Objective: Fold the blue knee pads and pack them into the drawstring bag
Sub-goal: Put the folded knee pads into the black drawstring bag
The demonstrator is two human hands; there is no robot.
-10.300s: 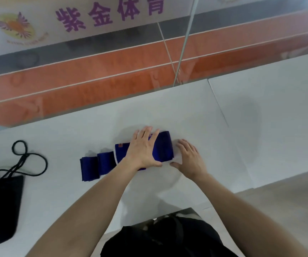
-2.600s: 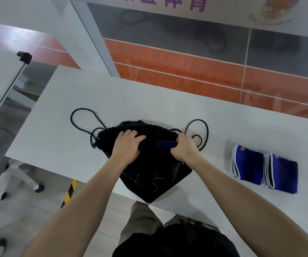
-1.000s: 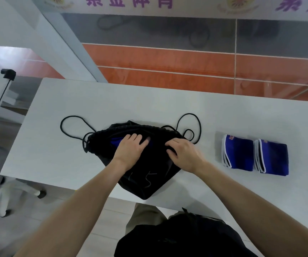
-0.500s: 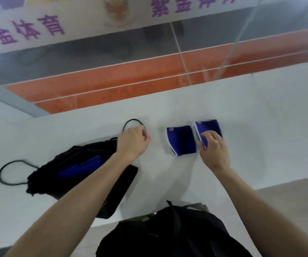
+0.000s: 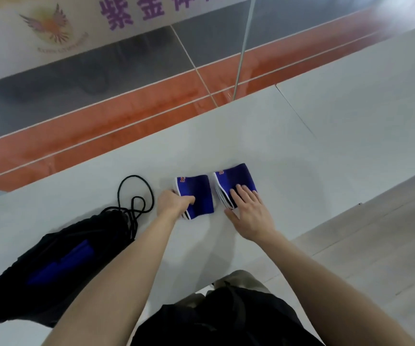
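Two folded blue knee pads lie side by side on the white table (image 5: 264, 136). My left hand (image 5: 172, 204) pinches the near left edge of the left knee pad (image 5: 197, 193), thumb on top. My right hand (image 5: 250, 212) rests flat on the right knee pad (image 5: 234, 179), fingers spread over its near half. The black drawstring bag (image 5: 59, 265) lies at the lower left, mouth open, with another blue knee pad (image 5: 61, 262) showing inside. Its black cord (image 5: 136, 196) loops on the table beside my left hand.
A second white table (image 5: 363, 91) adjoins on the right with a seam between. The near table edge runs diagonally at lower right, with floor beyond it. Behind the table are an orange and grey wall, a glass panel and a thin metal post (image 5: 242, 48).
My left hand has left the cord loop and taken hold of the left knee pad. My right hand has spread flatter on the right pad. The view has swung slightly.
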